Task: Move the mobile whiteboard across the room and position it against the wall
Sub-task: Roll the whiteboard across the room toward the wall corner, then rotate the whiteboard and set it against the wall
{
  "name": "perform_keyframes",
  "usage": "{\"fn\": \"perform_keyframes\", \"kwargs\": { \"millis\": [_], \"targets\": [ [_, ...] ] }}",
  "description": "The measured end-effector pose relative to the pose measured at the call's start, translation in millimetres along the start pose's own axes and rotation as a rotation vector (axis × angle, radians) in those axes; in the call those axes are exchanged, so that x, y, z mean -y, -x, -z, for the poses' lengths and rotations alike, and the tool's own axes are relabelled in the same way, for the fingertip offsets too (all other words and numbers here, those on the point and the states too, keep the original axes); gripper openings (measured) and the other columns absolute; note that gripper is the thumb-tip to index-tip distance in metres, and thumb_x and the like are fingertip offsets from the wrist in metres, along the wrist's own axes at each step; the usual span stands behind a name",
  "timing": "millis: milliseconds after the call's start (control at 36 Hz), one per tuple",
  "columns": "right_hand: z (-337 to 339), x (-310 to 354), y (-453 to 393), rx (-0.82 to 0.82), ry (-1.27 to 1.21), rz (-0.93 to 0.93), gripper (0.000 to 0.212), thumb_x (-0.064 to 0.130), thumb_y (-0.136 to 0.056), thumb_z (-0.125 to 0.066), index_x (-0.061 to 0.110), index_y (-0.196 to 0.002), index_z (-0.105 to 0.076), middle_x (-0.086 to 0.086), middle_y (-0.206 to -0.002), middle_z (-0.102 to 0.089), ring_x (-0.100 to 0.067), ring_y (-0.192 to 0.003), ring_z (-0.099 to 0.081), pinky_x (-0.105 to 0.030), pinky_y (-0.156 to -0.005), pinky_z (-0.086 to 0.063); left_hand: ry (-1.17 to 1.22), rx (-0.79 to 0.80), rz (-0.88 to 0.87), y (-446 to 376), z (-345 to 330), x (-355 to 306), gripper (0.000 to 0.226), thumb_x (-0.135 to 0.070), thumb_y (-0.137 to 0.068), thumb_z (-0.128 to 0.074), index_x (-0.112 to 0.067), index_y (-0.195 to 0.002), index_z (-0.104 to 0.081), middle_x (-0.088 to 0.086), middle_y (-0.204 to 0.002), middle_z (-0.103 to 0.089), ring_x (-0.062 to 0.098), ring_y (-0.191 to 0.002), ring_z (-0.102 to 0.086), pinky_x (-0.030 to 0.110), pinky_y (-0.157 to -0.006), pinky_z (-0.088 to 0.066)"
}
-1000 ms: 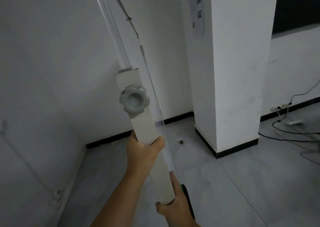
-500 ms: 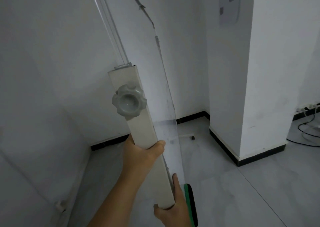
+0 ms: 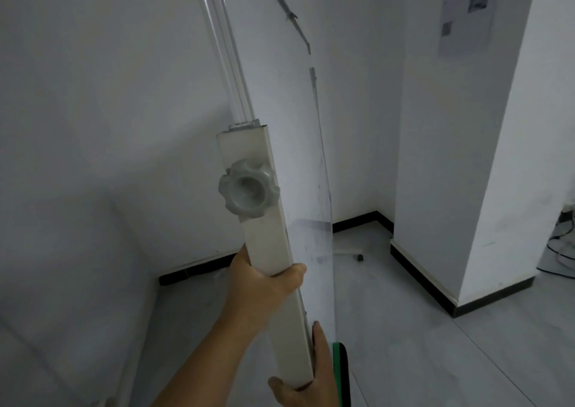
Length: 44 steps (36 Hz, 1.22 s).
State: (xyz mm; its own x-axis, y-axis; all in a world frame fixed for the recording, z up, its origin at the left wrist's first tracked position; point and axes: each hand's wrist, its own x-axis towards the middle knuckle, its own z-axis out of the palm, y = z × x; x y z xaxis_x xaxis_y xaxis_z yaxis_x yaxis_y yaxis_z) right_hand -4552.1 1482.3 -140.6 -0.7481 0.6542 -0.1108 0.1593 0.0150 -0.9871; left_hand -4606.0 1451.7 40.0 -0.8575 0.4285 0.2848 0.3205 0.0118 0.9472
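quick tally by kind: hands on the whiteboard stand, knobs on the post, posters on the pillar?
Hands gripping the post: 2, left hand above, right hand at its lower end
Grey star knobs on the post: 1
Posters on the pillar: 1
Total: 4

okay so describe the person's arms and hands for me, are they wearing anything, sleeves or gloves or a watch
Both hands are bare, with no gloves. The left hand shows a bare forearm running to the bottom of the frame, with no sleeve, watch or band in view. Only part of the right hand shows; its wrist is cut off, so a sleeve there cannot be judged.
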Motion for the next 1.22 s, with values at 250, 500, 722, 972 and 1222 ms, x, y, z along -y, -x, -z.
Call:
{"fn": "perform_keyframes", "kwargs": {
  "millis": [250, 500, 722, 972, 1222],
  "targets": [
    [-33.3, -39.3, -58.1, 0.007, 0.178, 0.251, 0.106, 0.045, -0.083, -0.063, 0.053, -0.129, 0.032, 0.009, -0.154, 0.008, -0.001, -0.138, -0.018, -0.025, -0.120, -0.019, 0.003, 0.046, -0.024, -49.1, 28.1, 25.0, 0.031, 0.005, -0.061, -0.073, -0.019, -0.062, -0.054, 0.001, -0.063, -0.056, 0.000, -0.048, -0.057, 0.009, -0.041, -0.045],
    [-103.6, -38.2, -92.7, 0.200, 0.104, 0.294, 0.115, 0.088, -0.045, -0.052, 0.062, -0.116, 0.035, 0.026, -0.142, 0.028, -0.010, -0.143, 0.011, -0.041, -0.121, -0.010, -0.044, -0.001, 0.050, -112.9, 86.8, 50.9, 0.032, -0.027, -0.035, -0.072, -0.026, -0.063, -0.057, -0.011, -0.051, -0.066, 0.001, -0.052, -0.062, 0.019, -0.051, -0.054],
    [-188.6, -28.4, -127.0, 0.098, 0.112, 0.407, 0.109, 0.082, -0.055, -0.058, 0.069, -0.123, 0.027, 0.048, -0.135, 0.029, 0.006, -0.139, 0.016, -0.049, -0.114, -0.016, -0.013, -0.003, 0.068, -155.2, 148.7, 70.2, 0.033, 0.006, -0.057, -0.067, -0.022, -0.043, -0.057, -0.012, -0.035, -0.061, -0.001, -0.037, -0.057, 0.012, -0.035, -0.045],
    [-279.6, -22.9, -157.6, 0.029, 0.152, 0.473, 0.101, 0.079, -0.068, -0.046, 0.054, -0.135, 0.025, 0.034, -0.145, 0.030, 0.009, -0.136, 0.023, -0.054, -0.106, -0.011, -0.009, 0.017, 0.119, -211.3, 232.2, 105.4, 0.025, -0.026, -0.029, -0.066, -0.023, -0.053, -0.060, -0.009, -0.044, -0.064, 0.004, -0.047, -0.061, 0.015, -0.042, -0.050],
    [-401.8, -11.3, -203.2, -0.070, 0.190, 0.506, 0.101, 0.078, -0.073, -0.042, 0.040, -0.142, 0.021, 0.022, -0.151, 0.026, 0.000, -0.141, 0.019, -0.074, -0.095, -0.031, 0.088, 0.113, 0.071, -284.1, 331.3, 148.2, 0.020, -0.024, -0.032, -0.066, -0.025, -0.051, -0.069, -0.011, -0.049, -0.067, 0.003, -0.053, -0.063, 0.021, -0.052, -0.056]
  ]
}}
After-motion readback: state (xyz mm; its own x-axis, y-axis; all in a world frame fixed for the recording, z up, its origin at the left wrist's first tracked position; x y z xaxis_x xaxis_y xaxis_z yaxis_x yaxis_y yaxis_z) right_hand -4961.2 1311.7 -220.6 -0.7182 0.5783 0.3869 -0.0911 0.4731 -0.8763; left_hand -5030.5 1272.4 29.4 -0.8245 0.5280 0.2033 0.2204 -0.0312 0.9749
